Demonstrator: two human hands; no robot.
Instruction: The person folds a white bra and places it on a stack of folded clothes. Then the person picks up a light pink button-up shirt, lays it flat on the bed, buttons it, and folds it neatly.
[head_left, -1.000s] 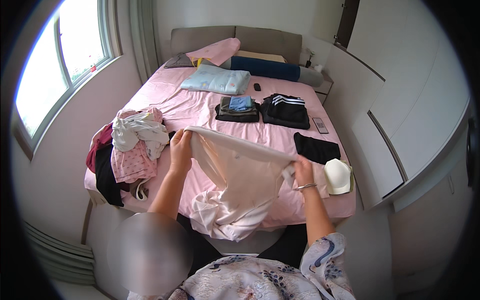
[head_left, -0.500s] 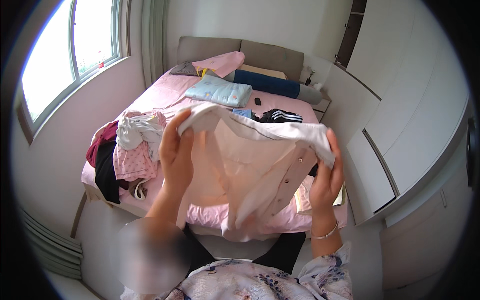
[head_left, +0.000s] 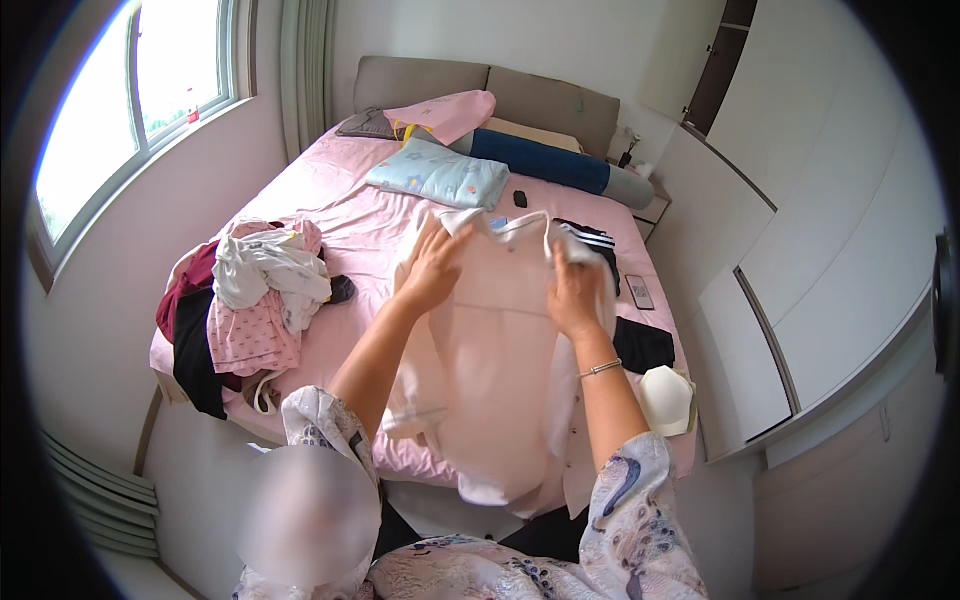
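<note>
A pale, thin button-up shirt (head_left: 505,370) is spread out in front of me, its collar end toward the far side of the bed and its lower part draping over the near edge. My left hand (head_left: 436,268) grips the shirt's left shoulder beside the collar, fingers closed on the cloth. At the opposite shoulder my right hand (head_left: 576,296) pinches the fabric; a bracelet circles that wrist. Buttons show along the shirt's lower right side. Partly behind the right shoulder lies a black garment with white stripes (head_left: 600,240).
Heaped clothes (head_left: 265,270) cover the left of the pink-sheeted bed (head_left: 350,240). On its right side are a phone (head_left: 640,292), folded black cloth (head_left: 643,345) and a cream cup-shaped item (head_left: 667,400). A light-blue folded quilt (head_left: 440,178) and a dark-blue bolster (head_left: 540,160) lie farther back. White cabinets (head_left: 800,230) stand right.
Both hands have moved forward and closer together, lowering the shirt from its raised position toward the bed. Its back panel now faces up, and more of the bed's right side shows.
</note>
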